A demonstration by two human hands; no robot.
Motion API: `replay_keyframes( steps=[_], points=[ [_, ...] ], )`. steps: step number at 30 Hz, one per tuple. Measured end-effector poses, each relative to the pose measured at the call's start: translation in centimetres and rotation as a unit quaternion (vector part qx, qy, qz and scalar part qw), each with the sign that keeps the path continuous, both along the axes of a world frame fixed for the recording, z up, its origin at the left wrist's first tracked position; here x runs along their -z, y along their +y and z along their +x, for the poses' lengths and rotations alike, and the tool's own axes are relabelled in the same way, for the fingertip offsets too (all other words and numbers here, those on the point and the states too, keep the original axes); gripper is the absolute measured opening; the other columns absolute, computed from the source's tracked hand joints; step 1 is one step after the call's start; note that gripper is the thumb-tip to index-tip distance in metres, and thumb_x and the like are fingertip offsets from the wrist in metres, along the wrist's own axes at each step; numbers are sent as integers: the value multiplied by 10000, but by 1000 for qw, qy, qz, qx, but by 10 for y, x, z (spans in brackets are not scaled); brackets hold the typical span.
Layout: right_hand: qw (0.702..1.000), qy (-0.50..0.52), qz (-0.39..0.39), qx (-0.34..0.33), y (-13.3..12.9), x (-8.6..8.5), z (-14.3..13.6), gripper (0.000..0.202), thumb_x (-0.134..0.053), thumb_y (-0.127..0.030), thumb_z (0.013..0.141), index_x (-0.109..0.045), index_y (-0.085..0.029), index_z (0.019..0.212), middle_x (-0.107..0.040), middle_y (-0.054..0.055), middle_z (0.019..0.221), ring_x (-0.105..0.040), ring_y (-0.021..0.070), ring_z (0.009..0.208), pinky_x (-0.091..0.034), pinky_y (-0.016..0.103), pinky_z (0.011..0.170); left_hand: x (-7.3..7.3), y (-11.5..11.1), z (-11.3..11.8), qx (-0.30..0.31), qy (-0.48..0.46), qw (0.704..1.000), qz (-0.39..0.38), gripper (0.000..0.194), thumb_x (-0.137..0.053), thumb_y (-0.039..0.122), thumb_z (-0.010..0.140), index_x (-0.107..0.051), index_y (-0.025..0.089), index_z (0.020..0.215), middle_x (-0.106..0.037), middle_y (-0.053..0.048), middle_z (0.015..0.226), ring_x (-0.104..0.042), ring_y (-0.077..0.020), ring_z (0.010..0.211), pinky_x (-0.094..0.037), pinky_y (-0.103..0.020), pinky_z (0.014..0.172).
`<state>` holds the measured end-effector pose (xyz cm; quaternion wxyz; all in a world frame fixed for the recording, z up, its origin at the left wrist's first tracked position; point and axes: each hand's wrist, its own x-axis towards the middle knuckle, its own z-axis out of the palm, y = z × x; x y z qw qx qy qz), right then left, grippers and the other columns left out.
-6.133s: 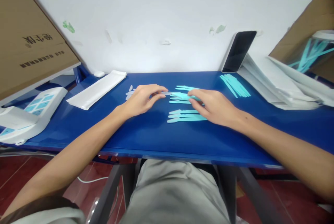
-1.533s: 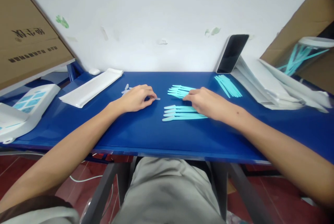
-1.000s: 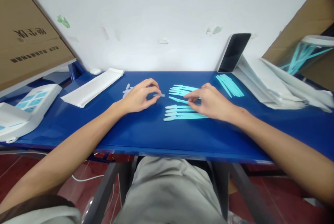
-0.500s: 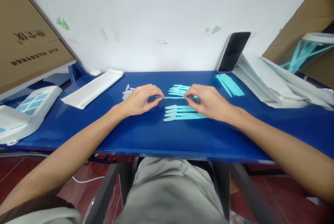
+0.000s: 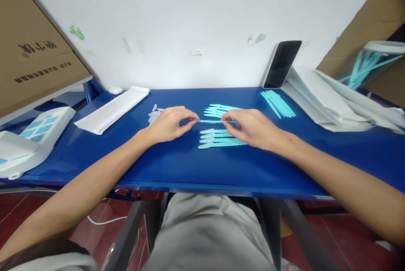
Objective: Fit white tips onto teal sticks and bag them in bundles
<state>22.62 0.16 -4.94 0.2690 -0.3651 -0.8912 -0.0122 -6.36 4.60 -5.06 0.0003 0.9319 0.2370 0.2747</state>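
Blue table, hands now joined on teal stick

Bright even indoor light, my view was clear at centre, soft sheen on the blue table, faint shadows under my hands, wide-lens bending at the edges, cardboard box leaned and stretched, corners slightly soft, wall nearly washed out

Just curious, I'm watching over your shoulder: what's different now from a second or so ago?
The right hand picked one teal stick from the far pile; the left hand brought a clear cap to its tip. Both now pinch it. The near row stayed put.
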Motion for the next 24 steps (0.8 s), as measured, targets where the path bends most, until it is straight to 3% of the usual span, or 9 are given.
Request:
replay_keyframes(
  steps=[7,18,24],
  points=[
    [999,-25,38,17,-2,-1,1,196,-501,-238,995,-684,-183,1033,-771,61,934,-686,192,765,-413,282,638,-7,-4,3,25,-28,999,-27,195,-562,291,1034,-727,187,1052,-751,-69,1009,-668,-202,966,-526,-337,892],
    [999,-28,26,25,-3,-2,2,201,-515,-248,1003,-700,-180,1040,-776,70,972,-708,201,807,-419,287,647,-6,-2,1,27,-33,999,-34,189,-565,288,1040,-729,196,1061,-775,-58,1003,-709,-189,942,-544,-299,842],
    [992,-77,93,42,-9,-4,-2,227,-481,-220,1012,-705,-179,1003,-760,54,890,-677,181,741,-319,290,565,-6,-4,2,4,-29,998,-47,185,-576,315,1033,-718,200,1061,-779,-42,973,-724,-173,861,-544,-268,787]
  ],
)
